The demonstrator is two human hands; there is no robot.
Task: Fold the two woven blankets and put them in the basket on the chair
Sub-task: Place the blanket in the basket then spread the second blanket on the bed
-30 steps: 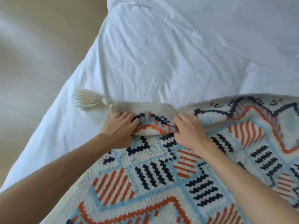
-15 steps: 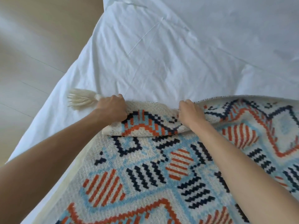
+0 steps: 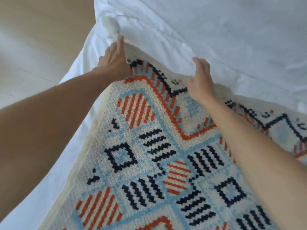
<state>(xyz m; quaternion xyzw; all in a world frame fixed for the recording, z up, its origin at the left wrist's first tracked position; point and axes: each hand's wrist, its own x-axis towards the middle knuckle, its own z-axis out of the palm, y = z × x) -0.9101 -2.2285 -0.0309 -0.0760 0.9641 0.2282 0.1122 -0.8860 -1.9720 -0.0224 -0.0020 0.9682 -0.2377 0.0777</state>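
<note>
Here's the woven blanket (image 3: 149, 146), cream with orange, navy and pale blue patterning. It lies spread over the white bed (image 3: 224, 30), its near part running out of the bottom of the view and its left side close to the bed's edge above the pale floor (image 3: 33, 39). Both hands are up at the far border! The left hand (image 3: 114, 63) is right on the far left corner, fingers stretched long up the cream edge. Its thumb is hidden by the cloth, so whether it pinches that corner I cannot tell. Just beyond its fingertips there's a blurred white tuft (image 3: 111, 26), possibly a corner tassel. The right hand (image 3: 201, 80) sits further along the same border, fingers loose and nearly straight, lying over the edge with nothing visibly curled round it. No basket, no chair, no second blanket in sight, so by my reckoning the task is in its early stretch, this blanket not yet folded. How will it handle? It looks thick, soft and floppy, with some weight and a knit that grips the sheet rather than slides, so it will sag between two holds. Best bet is to take it by the corners, hands well apart, so the fold lands square, and to keep clear of that tuft, which might snag.
</note>
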